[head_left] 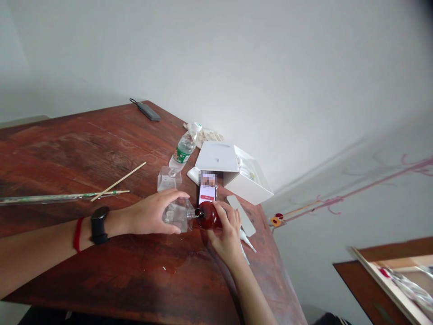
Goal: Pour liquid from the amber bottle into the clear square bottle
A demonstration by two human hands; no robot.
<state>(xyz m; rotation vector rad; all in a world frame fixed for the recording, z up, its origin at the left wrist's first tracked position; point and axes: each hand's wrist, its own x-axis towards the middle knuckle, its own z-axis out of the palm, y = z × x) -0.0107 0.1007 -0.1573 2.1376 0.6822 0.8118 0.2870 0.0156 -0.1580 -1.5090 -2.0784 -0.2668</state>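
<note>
My left hand (158, 212) is wrapped round a small clear plastic bottle (176, 215) lying on its side in the grip. Its threaded neck points right. In my right hand (226, 230) is a rounded reddish-brown bottle (209, 215), gripped with fingers over its far side. The two necks come together between my hands; whether liquid passes between them I cannot make out. Just beyond stands a lit phone (207, 188), leaning near a white box. White nozzle caps (248, 241) lie to the right of my right hand, partly hidden by it.
Behind are a green-labelled water bottle (183, 151), a clear container (167, 179) and an open white box (216, 155). Thin wooden sticks (118, 181) and a wrapped bundle (61, 198) lie left. A grey device (148, 111) rests near the far edge. Small wet spots (164, 268) dot the wooden table (111, 280).
</note>
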